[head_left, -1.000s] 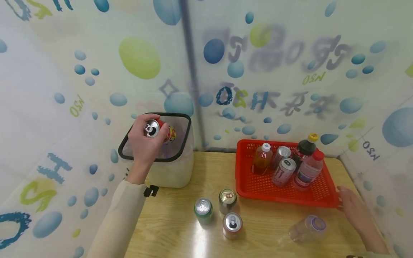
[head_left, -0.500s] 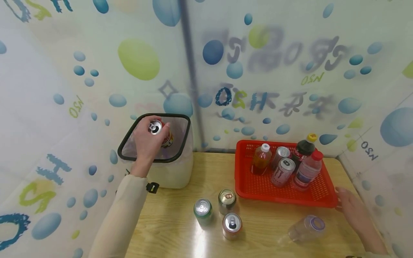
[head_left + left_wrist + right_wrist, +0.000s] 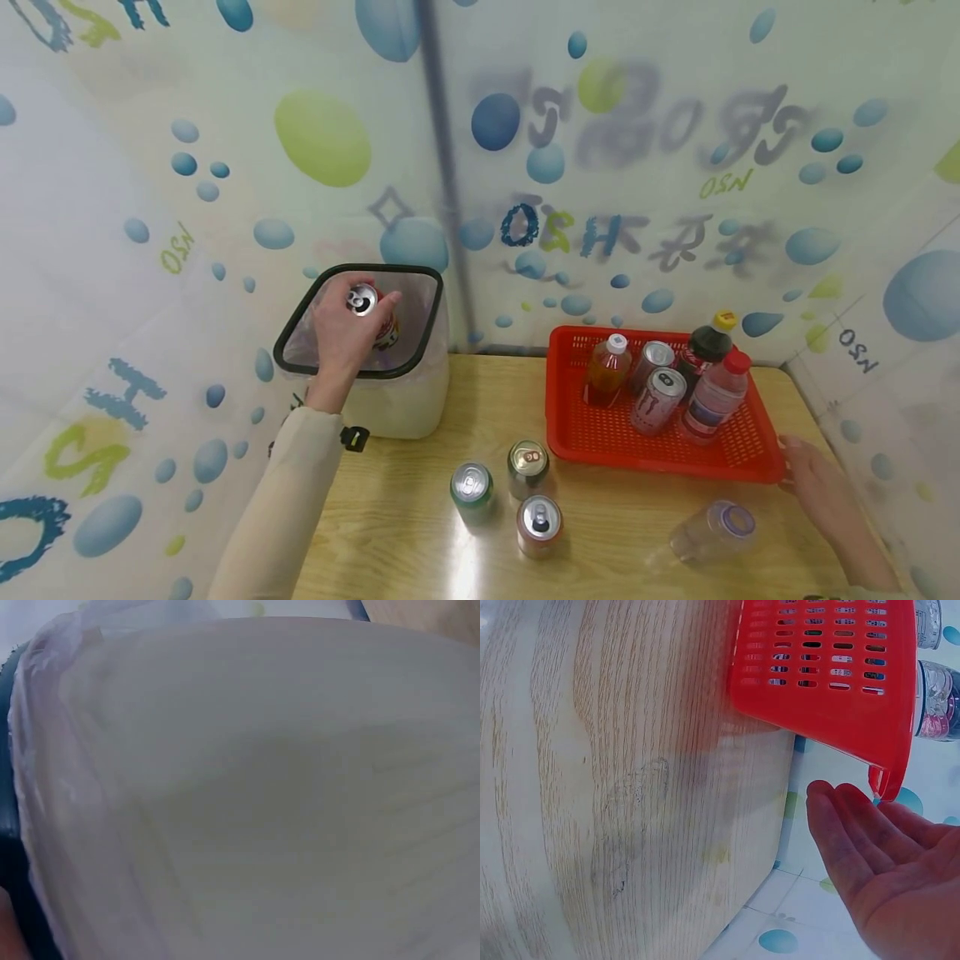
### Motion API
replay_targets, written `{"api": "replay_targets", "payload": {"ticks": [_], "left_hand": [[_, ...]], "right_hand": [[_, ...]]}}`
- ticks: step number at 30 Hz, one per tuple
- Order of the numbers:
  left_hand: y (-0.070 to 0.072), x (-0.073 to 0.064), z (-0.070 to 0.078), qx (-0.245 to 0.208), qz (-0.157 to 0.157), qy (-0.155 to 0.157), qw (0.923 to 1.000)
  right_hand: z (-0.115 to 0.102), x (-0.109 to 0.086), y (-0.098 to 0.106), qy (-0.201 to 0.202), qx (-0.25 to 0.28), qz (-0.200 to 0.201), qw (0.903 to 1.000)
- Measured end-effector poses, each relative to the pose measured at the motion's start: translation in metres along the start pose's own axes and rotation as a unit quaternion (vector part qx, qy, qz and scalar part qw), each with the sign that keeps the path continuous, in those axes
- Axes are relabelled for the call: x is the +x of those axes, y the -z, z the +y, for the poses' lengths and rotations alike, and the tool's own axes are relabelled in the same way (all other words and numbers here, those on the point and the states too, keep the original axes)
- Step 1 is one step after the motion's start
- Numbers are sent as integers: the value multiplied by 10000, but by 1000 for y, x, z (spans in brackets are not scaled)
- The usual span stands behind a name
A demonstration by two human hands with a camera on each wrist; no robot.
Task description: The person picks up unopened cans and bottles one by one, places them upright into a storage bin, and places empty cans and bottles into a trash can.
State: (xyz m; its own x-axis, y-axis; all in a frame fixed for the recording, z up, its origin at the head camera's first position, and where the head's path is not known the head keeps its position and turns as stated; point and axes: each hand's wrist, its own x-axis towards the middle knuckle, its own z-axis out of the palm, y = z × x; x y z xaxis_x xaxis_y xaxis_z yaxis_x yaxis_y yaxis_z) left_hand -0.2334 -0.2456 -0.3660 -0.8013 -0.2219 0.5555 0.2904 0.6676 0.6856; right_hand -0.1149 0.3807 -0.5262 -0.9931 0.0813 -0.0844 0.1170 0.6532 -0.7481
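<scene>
My left hand [image 3: 341, 335] grips a red and yellow drink can [image 3: 387, 331] by its sides, silver top facing up. Both are within the black-rimmed mouth of the bin [image 3: 408, 408], which has a clear bag liner. Only the pale outer wall of the bin and its liner [image 3: 67, 787] fill most of the left wrist view, so the can is hidden there. At the near right corner of the red basket [image 3: 660, 465] is my right hand [image 3: 817, 483]. In the right wrist view its fingers [image 3: 847, 825] extend, palm up, right at the basket's rim.
Inside the basket stand several bottles and cans, among them a red-capped bottle [image 3: 716, 400] and a pink can [image 3: 658, 402]. On the table are a green can [image 3: 472, 492], a dark can [image 3: 528, 468], a reddish can [image 3: 539, 525] and a clear bottle [image 3: 708, 535]. Patterned sheeting stands behind.
My left hand has shifted slightly right and lower at the bin's mouth, carrying the can with it. The right hand stays by the basket corner.
</scene>
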Motion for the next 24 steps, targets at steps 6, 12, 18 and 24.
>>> {"api": "replay_targets", "payload": {"ticks": [6, 12, 18, 24], "left_hand": [[-2, 1, -3, 215, -234, 205, 9993], [-3, 1, -3, 345, -477, 450, 9973], [-2, 2, -3, 568, -818, 634, 9930], [-2, 3, -5, 588, -985, 710, 9909]], "right_hand": [[0, 0, -1, -103, -104, 8, 9999], [3, 0, 0, -57, -107, -48, 9999], [5, -1, -1, 58, -51, -63, 10000], [7, -1, -1, 81, -122, -53, 9999]]}}
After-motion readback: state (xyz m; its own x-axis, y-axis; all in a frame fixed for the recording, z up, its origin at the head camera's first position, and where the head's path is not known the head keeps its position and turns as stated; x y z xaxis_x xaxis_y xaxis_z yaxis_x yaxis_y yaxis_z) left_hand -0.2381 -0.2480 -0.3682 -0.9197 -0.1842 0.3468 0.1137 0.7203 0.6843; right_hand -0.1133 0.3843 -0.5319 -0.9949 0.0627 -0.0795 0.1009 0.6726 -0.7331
